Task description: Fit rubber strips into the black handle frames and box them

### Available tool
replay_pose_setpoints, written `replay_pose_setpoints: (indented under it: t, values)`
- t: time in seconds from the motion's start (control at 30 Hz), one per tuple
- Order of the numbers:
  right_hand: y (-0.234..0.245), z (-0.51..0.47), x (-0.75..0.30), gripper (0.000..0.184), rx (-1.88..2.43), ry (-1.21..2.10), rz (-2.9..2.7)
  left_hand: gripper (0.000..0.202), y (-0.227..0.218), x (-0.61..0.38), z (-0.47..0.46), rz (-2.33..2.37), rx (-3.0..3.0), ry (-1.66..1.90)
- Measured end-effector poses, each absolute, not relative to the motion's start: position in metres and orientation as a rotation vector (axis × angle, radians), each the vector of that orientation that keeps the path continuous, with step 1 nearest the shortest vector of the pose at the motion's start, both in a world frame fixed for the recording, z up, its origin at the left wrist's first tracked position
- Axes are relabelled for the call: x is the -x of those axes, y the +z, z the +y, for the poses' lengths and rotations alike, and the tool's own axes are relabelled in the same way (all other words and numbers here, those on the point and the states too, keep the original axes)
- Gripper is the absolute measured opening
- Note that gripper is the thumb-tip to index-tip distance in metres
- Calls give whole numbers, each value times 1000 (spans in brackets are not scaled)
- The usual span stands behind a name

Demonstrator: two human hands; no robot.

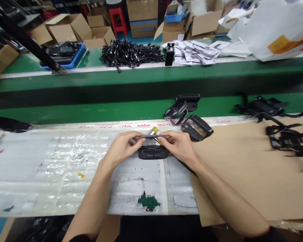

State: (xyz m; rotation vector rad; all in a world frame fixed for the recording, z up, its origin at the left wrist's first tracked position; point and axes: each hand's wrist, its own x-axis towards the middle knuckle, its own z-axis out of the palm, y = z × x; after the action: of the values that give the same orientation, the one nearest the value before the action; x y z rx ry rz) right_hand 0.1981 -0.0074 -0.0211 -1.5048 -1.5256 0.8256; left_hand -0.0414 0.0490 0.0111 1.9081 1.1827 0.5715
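A black plastic housing [153,153] rests on the taped white work surface [53,168] in front of me. A thin dark frame [151,137] sits on its top edge, and both hands pinch it. My left hand [123,146] grips the frame's left end, fingers closed. My right hand [179,145] grips the right end and also holds a small yellow-tipped tool [154,131] that pokes out above the frame.
Loose black frames [189,117] lie just beyond my right hand. More black parts [280,131] sit on the brown cardboard sheet [242,174] at right. A green conveyor [116,84] runs across behind, with a cable pile [131,53], leaflets [199,52], a blue tray [65,53] and cartons.
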Motion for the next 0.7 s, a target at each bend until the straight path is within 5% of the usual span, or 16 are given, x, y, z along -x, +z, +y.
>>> replay_pose_setpoints:
  t: [0.17, 0.37, 0.7]
  values:
    - [-16, -5, -208, 16, 1528, 687, -1802, 27, 6, 40, 50, 1150, -2223, 460]
    - [-9, -1, -221, 36, 1505, 793, -2170, 44, 1, 38, 51, 1022, -2196, 222]
    - [-13, -3, -220, 40, 1427, 931, -2140, 41, 1, 42, 52, 933, -2149, 181]
